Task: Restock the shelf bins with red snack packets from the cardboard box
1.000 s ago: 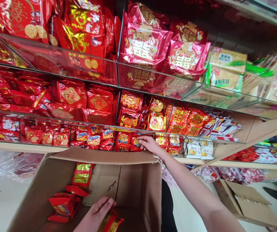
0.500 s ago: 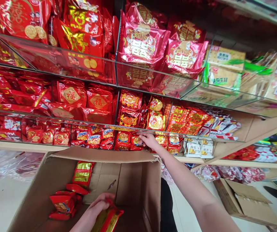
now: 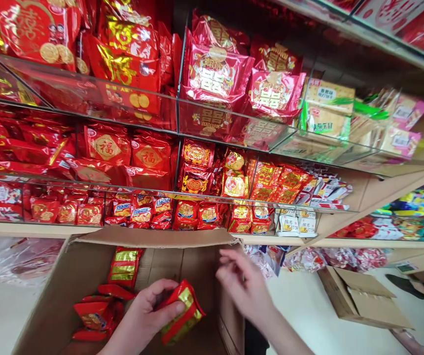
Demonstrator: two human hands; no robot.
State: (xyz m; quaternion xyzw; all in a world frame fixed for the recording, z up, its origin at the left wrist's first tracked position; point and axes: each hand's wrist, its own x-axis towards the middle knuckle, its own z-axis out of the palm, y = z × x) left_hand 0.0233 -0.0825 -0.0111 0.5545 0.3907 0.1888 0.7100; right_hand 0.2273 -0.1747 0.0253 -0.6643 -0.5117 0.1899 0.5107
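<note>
Holding: head view, left hand point(image 3: 153, 310) clamped on a red-and-gold packet point(image 3: 184, 308) above the open carton point(image 3: 153, 237), thumb on the near face. Right hand point(image 3: 247, 286) near the carton's right wall, fingers slightly apart, blurred; no item seen in it.

Progress (judged): partway. Shelf compartments along the bottom row carry small red packets point(image 3: 208, 215), the front ranks looking well filled. Outstanding: the packet in hand, not set down, plus a red-and-gold packet group point(image 3: 125, 266) by the carton's far wall and a small red heap point(image 3: 95, 315) at its left. Exact count not possible; packets overlap.

Labels: 福 on red bags point(image 3: 109, 147), middle row; 囍 on pink bags point(image 3: 214, 76), upper row; 香葱味 on a green-edged cracker pack point(image 3: 326, 93); 苏打饼 on white packets point(image 3: 289, 224), bottom row, right. Blue-and-white labels on bottom-row red packets too small to read with confidence. Held packet: gold and red bands, no legible writing on the side shown. Brand names: none made out.
</note>
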